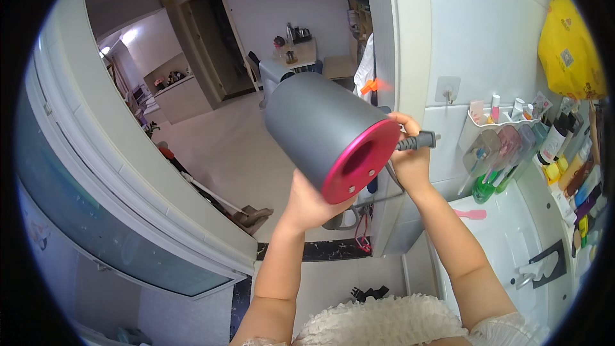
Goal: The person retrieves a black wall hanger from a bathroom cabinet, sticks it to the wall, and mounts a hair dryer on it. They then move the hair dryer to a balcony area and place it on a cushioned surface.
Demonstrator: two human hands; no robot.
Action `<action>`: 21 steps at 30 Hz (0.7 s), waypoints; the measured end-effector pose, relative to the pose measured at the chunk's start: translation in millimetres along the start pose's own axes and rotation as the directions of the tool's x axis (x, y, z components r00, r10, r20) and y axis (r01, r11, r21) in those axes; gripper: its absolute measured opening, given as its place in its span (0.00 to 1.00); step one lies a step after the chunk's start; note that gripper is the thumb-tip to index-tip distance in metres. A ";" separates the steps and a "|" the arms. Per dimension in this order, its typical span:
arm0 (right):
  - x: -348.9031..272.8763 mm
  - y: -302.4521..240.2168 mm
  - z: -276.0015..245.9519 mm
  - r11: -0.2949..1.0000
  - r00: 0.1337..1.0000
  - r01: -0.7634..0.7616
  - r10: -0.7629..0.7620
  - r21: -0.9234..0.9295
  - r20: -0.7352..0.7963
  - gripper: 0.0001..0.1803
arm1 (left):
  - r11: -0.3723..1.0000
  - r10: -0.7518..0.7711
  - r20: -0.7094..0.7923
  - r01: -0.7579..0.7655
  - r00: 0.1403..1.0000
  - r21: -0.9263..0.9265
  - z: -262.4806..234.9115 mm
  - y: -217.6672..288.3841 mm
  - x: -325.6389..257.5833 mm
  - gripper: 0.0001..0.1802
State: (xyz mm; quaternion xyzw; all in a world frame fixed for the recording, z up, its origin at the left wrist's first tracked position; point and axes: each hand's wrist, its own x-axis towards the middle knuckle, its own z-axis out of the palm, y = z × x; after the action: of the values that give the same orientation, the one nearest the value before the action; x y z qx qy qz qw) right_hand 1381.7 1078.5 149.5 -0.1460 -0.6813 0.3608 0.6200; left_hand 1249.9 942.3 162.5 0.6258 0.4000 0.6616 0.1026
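A hair dryer [320, 122] with a dark grey body and a bright pink end ring is held up in front of me, its ringed end tilted toward me. My left hand [309, 200] supports it from below, closed on it; the dryer's body hides most of those fingers. At its right side, my right hand [412, 165] is closed around the grey power cord, close to the plug [419, 140], which sticks out to the right. A loop of cord [384, 198] hangs beneath the dryer between my hands.
A white washbasin [500, 243] with a faucet [538, 268] and a pink comb [471, 214] is on the right. Above it, a wall rack [506, 122] holds cups and tubes. A curved glass door [115, 224] stands left. Beyond the doorway, a broom [250, 216] leans near the floor.
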 end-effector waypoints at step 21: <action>-9.6 -52.1 -7.5 0.872 0.891 0.452 -0.432 -0.188 0.137 0.25 | 0.935 -0.245 -0.039 0.225 0.969 -0.275 1.5 -17.6 -5.2 0.13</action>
State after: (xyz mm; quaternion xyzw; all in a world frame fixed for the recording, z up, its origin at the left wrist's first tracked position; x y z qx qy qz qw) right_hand 1403.6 1038.3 177.2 -0.0360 -0.7588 0.1398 0.6351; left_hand 1245.9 951.2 146.9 0.5294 0.3821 0.7149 0.2501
